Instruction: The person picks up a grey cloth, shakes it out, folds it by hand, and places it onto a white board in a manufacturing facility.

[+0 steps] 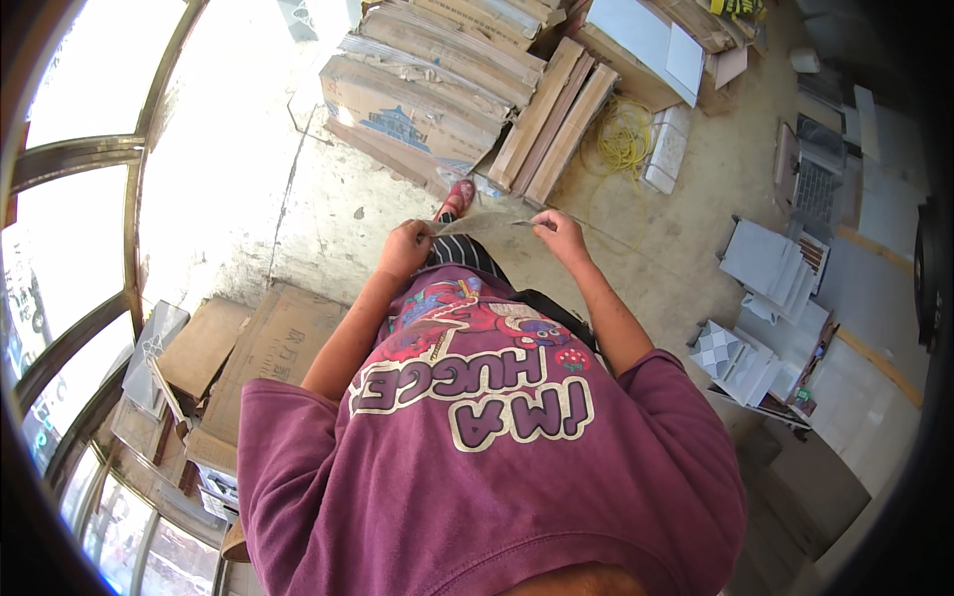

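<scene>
In front of my legs, a thin see-through sheet [475, 226], perhaps plastic film or a bag, stretches between my hands. My left hand [405, 247] is closed on its left end, fingers curled. At the other end my right hand [561, 237] pinches the edge between thumb and fingers. The sheet is pale and blurs into the floor, so its exact kind and outline cannot be made out. Below it show my striped trousers [459, 250] and one red shoe [460, 194] on the concrete floor.
Stacked flat cardboard boxes [412, 114] stand just ahead. Right of them are a tangle of yellow strapping [624, 137] and a white wrapped bundle [668, 149]. Tile display racks [770, 263] line the right. More cardboard [278, 348] lies at left, near glass doors [75, 228].
</scene>
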Demonstrator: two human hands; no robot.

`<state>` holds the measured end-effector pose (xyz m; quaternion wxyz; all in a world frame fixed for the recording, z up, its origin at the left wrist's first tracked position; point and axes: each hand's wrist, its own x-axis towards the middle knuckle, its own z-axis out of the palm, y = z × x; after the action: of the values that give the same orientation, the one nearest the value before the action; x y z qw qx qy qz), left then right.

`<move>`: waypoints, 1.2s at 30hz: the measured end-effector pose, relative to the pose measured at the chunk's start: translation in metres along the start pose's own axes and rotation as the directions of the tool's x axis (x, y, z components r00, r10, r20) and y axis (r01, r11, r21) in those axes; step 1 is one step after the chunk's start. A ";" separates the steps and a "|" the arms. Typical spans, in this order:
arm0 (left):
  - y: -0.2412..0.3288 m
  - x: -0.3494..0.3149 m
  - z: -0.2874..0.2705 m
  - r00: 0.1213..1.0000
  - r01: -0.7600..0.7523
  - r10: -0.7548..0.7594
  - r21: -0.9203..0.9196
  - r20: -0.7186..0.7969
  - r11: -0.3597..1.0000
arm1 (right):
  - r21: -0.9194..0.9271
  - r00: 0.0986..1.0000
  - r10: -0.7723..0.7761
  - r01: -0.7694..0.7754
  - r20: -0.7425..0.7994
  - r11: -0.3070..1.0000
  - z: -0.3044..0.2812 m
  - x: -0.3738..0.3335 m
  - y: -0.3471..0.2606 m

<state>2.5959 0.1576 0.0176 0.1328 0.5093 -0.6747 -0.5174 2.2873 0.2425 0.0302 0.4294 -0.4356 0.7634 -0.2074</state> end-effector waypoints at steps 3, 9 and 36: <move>0.003 0.015 -0.005 0.998 -0.068 0.068 0.079 -0.009 0.995 | 0.042 1.000 0.004 -0.002 -0.026 0.999 -0.007 0.018 -0.003; 0.016 0.048 -0.010 0.997 -0.075 0.076 0.082 -0.006 0.994 | 0.013 0.996 -0.058 0.059 -0.073 0.998 -0.033 0.054 -0.015; -0.028 0.214 -0.163 0.964 0.071 -0.090 -0.087 -0.251 0.994 | -0.185 0.992 0.026 -0.049 -0.126 0.982 0.005 0.277 -0.237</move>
<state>2.6309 -0.1093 -0.0105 0.2168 0.5930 -0.6103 -0.4784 2.3366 -0.1178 0.0594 0.3427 -0.4460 0.8126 -0.1529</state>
